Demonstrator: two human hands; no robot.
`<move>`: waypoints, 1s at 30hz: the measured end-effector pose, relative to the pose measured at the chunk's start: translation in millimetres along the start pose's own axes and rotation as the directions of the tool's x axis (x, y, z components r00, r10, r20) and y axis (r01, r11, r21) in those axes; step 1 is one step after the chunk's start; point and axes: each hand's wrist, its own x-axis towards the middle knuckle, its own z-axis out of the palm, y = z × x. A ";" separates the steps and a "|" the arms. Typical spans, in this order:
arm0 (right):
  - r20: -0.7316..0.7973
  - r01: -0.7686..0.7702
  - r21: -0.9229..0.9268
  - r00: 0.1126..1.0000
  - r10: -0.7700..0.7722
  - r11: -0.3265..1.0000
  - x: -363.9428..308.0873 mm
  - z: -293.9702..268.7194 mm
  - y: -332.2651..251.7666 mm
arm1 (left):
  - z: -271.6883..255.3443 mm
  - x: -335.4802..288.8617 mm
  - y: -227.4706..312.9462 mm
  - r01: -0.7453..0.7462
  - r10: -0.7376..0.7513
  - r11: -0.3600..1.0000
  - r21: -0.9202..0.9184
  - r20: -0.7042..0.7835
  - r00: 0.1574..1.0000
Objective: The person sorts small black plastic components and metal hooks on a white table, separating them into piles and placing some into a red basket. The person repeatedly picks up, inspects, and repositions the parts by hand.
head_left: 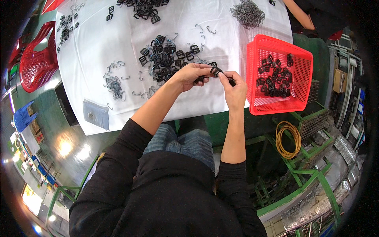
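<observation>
Over the white-covered table, my left hand [192,76] pinches a black plastic buckle [215,71] at its fingertips, and another dark piece shows under its curled fingers. From the other side my right hand [234,87] grips the same buckle, thumb and fingers closed; a dark bit shows by its fingers. Just left of my hands lies a pile of black buckles [162,57], with metal wire hooks among them. A small heap of wire hooks [113,85] lies farther left. To the right of my right hand stands a red plastic basket [252,75] with several black buckles inside.
More black buckles [144,8] and a tangle of wire hooks [248,14] lie along the far side. A grey-blue packet [96,114] rests at the near left corner. Another person's arm [301,15] shows at far right. A red chair [39,59] stands left; a yellow hose coil [288,139] hangs right.
</observation>
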 end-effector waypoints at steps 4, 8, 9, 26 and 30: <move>-0.025 0.008 -0.008 1.000 -0.008 1.000 1.8 -0.7 6.9 | 2.8 2.9 -2.4 -0.033 0.033 0.999 0.004 -0.040 0.999; 0.003 -0.088 0.158 0.996 0.089 0.983 5.9 -1.4 28.4 | -0.8 3.0 -2.3 -0.036 0.073 0.965 0.259 -0.135 0.988; 0.037 -0.101 0.247 0.995 0.095 0.964 5.9 -2.9 35.2 | -3.3 2.9 -1.2 -0.043 0.105 0.931 0.364 -0.154 0.982; 0.197 -0.226 0.437 0.968 0.153 0.871 65.5 5.2 56.2 | -7.8 23.4 3.2 -0.287 0.639 0.398 0.871 -0.039 0.768; 0.175 0.030 -0.330 0.984 0.030 0.943 90.1 58.4 36.7 | -46.4 -10.0 20.7 0.159 0.561 0.264 0.951 -0.285 0.777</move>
